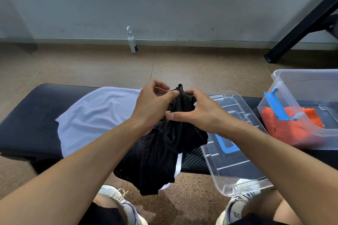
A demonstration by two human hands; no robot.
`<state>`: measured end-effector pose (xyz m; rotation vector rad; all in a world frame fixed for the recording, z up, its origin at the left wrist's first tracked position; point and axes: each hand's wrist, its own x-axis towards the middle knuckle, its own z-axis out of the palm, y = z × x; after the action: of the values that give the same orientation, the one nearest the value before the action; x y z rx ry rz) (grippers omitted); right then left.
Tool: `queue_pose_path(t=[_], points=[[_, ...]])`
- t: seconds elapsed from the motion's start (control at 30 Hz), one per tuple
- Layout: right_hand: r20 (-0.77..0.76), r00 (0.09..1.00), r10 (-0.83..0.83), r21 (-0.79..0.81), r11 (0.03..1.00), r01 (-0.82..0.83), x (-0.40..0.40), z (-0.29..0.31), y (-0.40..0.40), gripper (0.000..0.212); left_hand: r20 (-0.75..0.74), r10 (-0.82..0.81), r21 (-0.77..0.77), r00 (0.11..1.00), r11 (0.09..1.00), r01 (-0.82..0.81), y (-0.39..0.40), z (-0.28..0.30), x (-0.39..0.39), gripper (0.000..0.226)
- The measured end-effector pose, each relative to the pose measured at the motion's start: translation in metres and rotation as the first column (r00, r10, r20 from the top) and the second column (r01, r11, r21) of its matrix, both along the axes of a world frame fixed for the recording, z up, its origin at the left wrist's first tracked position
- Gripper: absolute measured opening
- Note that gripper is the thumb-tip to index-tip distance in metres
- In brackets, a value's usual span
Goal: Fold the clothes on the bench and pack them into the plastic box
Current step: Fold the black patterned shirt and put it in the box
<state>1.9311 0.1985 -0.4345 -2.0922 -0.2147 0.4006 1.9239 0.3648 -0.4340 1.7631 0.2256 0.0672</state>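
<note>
Plastic box (285, 86) cut by right edge; orange garment (274, 126) inside blurred through wall; white cloth (95, 113) partly hidden under black mesh garment (150, 160); bottle (132, 42) label too small to read; shoes (117, 199) cut by bottom edge

- I see both bare forearms reaching forward from the lower corners and converging at the middle of the view.
- My left hand (155, 104) is raised, fingers curled, thumb stretched to the right and pinching the black garment (175, 129) at its top.
- My right hand (198, 110) sits just beside it, fingers curled over the same fabric, thumb pointing left beneath the left thumb.
- The two grips nearly touch.
</note>
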Motion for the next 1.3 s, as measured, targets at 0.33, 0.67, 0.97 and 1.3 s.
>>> queue_pose_path(t=[0.33,0.67,0.97,1.3], points=[[0.039,0.999,0.01,0.006,1.0,-0.01,0.005,-0.012,-0.006,0.071,0.09,-0.203,0.046,0.975,0.979,0.199,0.008,-0.002,-0.001,0.047],[0.042,0.97,0.238,0.121,0.963,-0.241,0.006,0.01,-0.019,0.071,-0.099,-0.522,0.332,0.847,0.785,0.523,0.047,0.001,0.007,0.088],[0.0,0.924,0.383,-0.261,0.892,-0.37,0.007,0.004,-0.027,0.099,-0.012,-0.54,0.376,0.842,0.777,0.504,0.037,-0.002,0.002,0.031],[0.183,0.924,0.336,-0.302,0.914,-0.272,0.008,0.008,-0.031,0.043,0.112,-0.504,0.205,0.857,0.855,0.476,0.034,0.003,0.002,0.048]])
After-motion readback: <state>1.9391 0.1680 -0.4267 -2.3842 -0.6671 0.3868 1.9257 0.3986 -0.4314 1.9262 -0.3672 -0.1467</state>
